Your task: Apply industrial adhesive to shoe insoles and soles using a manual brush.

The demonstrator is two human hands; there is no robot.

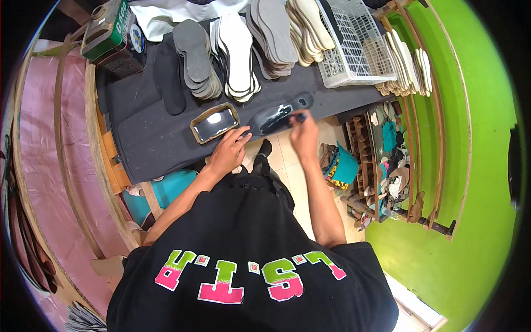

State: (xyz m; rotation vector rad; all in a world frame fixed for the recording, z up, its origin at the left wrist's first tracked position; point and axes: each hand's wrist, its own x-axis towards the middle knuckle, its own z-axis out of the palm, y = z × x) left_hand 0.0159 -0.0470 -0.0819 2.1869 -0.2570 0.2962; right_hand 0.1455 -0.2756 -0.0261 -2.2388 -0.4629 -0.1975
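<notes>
A black insole point(282, 115) lies across the front of the dark-covered table, with wet, glossy streaks on its upper face. My right hand point(303, 135) is closed over the insole's near edge, gripping a small dark thing whose kind I cannot make out. At the insole's left end, my left hand point(231, 148) rests with fingers stretched out, their tips at or close to the insole's edge. Just beyond those fingers sits a shallow rectangular tray point(193, 128) with a brown, crusted rim. Its shiny contents reflect the light.
Stacks of grey insoles point(192, 52), white insoles point(235, 50) and cream insoles point(310, 27) line the table's far side. A white plastic basket point(354, 61) stands at right, a green metal can point(113, 39) at far left. Right of my legs are a teal bucket point(344, 166) and cluttered shelves point(381, 160).
</notes>
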